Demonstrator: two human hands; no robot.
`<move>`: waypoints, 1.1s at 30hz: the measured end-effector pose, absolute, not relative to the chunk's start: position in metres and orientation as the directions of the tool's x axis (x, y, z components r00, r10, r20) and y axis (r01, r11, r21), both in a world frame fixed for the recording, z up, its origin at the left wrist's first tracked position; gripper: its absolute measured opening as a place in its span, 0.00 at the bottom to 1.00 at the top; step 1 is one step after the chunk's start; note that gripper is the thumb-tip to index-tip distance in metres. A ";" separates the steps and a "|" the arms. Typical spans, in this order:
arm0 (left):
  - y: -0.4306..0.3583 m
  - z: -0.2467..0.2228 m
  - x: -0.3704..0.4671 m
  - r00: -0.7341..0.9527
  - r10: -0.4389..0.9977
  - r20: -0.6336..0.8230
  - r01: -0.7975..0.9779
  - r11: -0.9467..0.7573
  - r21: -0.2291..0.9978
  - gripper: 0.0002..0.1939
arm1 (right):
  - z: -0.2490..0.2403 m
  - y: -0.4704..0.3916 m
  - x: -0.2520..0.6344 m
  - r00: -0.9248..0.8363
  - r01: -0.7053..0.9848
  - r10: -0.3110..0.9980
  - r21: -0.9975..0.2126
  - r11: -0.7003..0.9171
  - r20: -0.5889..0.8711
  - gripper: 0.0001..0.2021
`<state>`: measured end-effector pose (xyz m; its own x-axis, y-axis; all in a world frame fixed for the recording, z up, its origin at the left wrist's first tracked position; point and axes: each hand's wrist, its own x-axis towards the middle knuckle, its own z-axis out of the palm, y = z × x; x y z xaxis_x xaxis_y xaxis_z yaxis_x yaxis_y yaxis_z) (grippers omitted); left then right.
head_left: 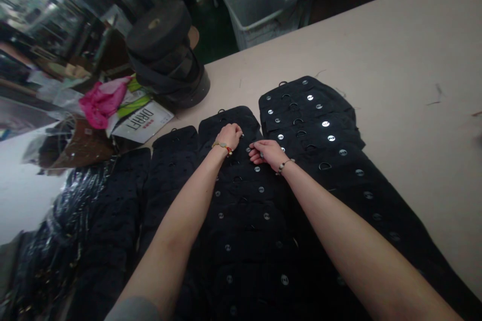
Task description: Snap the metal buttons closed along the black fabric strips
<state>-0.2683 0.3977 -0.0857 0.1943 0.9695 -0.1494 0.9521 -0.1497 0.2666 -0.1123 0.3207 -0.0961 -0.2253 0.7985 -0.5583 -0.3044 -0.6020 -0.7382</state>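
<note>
I find the black panel row (244,235) beneath the left hand (229,136) and right hand (266,152), its long axis running near to far. One silver disc (248,150) lies just beside the right fingertips, farther from the left. Both hands are partly curled; whether either grips anything, I cannot tell.

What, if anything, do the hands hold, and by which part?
Left hand: perhaps a small shiny piece, held part unclear. Right hand: cannot be told.
</note>
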 end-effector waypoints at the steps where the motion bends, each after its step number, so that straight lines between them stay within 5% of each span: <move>1: 0.394 -0.083 -0.267 0.208 0.973 -0.103 0.944 -0.171 0.283 0.08 | -0.096 0.321 -0.112 -0.223 -0.306 0.799 -0.738 -0.601 -0.559 0.10; 8: 0.353 -0.074 -0.253 0.553 0.832 0.055 0.696 -0.497 0.518 0.10 | -0.100 0.320 -0.109 -0.252 -0.392 0.815 -0.715 -0.579 -0.521 0.11; 13: 0.341 -0.078 -0.255 0.360 0.931 0.063 0.774 -0.336 0.537 0.08 | -0.097 0.321 -0.105 -0.290 -0.412 0.804 -0.690 -0.595 -0.519 0.11; 20: 0.351 -0.071 -0.360 -0.256 0.966 -0.040 0.862 0.246 0.443 0.08 | -0.095 0.322 -0.105 -0.262 -0.383 0.804 -0.707 -0.595 -0.534 0.11; 25: 0.359 -0.082 -0.399 -0.228 0.947 -0.226 0.850 0.306 0.428 0.08 | -0.096 0.323 -0.108 -0.250 -0.324 0.806 -0.738 -0.592 -0.536 0.09; 33: 0.363 -0.078 -0.384 -0.160 0.971 -0.177 0.914 0.213 0.345 0.08 | -0.096 0.323 -0.111 -0.215 -0.270 0.815 -0.769 -0.580 -0.539 0.04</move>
<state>-0.3839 0.3630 -0.0778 -0.1597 0.9712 -0.1766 0.9143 0.2130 0.3445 -0.1109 0.3227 -0.0963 -0.2150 0.8146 -0.5387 -0.2704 -0.5797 -0.7686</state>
